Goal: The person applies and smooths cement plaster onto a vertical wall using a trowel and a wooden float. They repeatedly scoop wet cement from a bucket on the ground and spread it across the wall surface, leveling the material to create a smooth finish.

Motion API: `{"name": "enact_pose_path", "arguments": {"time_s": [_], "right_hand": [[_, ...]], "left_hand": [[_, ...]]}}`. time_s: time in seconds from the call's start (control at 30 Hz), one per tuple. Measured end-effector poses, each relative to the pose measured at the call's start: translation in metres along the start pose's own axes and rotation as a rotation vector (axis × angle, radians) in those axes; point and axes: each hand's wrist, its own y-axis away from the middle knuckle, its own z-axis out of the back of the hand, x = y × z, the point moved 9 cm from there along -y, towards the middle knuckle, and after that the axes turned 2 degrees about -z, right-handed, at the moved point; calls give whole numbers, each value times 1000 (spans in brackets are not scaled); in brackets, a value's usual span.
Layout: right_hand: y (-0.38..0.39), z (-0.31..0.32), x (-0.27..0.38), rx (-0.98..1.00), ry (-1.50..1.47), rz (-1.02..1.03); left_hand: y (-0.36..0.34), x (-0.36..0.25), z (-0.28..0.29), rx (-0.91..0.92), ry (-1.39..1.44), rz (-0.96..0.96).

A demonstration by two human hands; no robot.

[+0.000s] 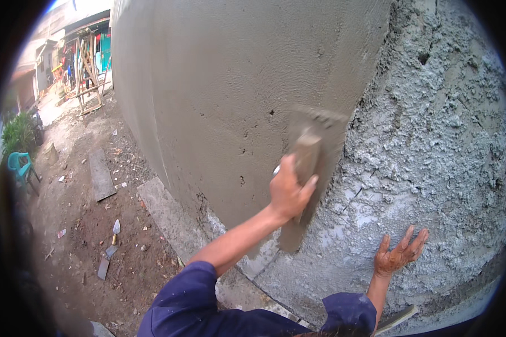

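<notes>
Left grip (288,191) on mortar-smeared float (307,156)

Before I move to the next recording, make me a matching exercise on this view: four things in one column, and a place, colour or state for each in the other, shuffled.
Column one
1. Left hand
2. Right hand
3. Plastic chair
4. Small pointed trowel

Column two
A. Turquoise, near the left rim of the picture
B. Fingers spread, at the rough grey part of the wall
C. Lying on the dirt ground
D. Closed around the handle of a plastering float

Right pairs: 1-D, 2-B, 3-A, 4-C
</notes>
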Motion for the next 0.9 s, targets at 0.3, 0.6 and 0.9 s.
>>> {"name": "enact_pose_path", "arguments": {"time_s": [0.3,0.6,0.9], "right_hand": [[-1,5,4,5,-26,-20],[-1,0,12,9,-10,-40],[-6,8,9,-12,-7,-50]], "left_hand": [[-333,52,130,-258,108,17],[-119,33,58,-119,-151,-70],[-133,-8,57,-64,-240,-228]]}}
